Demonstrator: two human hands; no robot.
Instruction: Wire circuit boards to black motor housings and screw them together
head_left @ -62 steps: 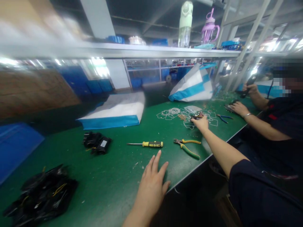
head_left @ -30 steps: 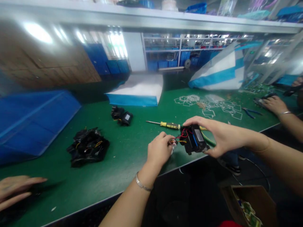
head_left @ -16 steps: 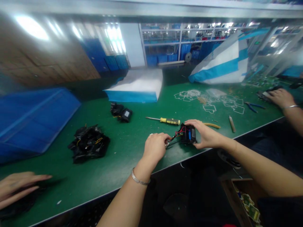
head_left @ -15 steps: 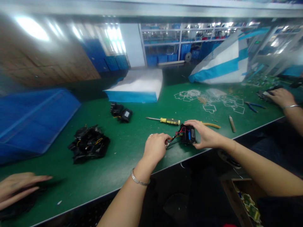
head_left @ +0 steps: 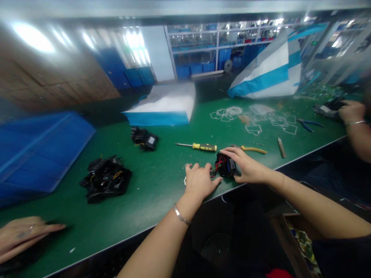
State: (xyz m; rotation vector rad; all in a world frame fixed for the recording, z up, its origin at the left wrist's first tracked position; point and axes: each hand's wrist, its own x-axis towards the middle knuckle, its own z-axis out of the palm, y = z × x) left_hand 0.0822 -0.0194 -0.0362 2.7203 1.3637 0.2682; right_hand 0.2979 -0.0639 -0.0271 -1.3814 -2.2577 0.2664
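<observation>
My right hand point(head_left: 251, 166) grips a small black plastic housing point(head_left: 225, 165) by its right side, near the table's front edge. Red and dark wires point(head_left: 215, 170) come out of the housing's left side. Over the wire ends lies my left hand point(head_left: 201, 179), fingers spread and thumb apart, pointing to the housing. A small white piece shows by its fingertips; what lies under the palm is hidden. Just behind the hands are a yellow-and-grey screwdriver point(head_left: 204, 147) and yellow-handled pliers point(head_left: 249, 149).
Black wired housings lie in a pile point(head_left: 107, 179) at left, with two more point(head_left: 145, 139) behind. A blue bin point(head_left: 43, 146), white-and-blue box point(head_left: 162, 104), thin white frames point(head_left: 253, 129), blue pliers point(head_left: 310, 124) and a tube point(head_left: 281, 148) surround the space. Co-workers' hands show at both sides.
My left hand has gone from closed fingers at the wires to spread fingers, shifting right toward the housing. My right hand keeps its hold on the housing. The view has shifted slightly.
</observation>
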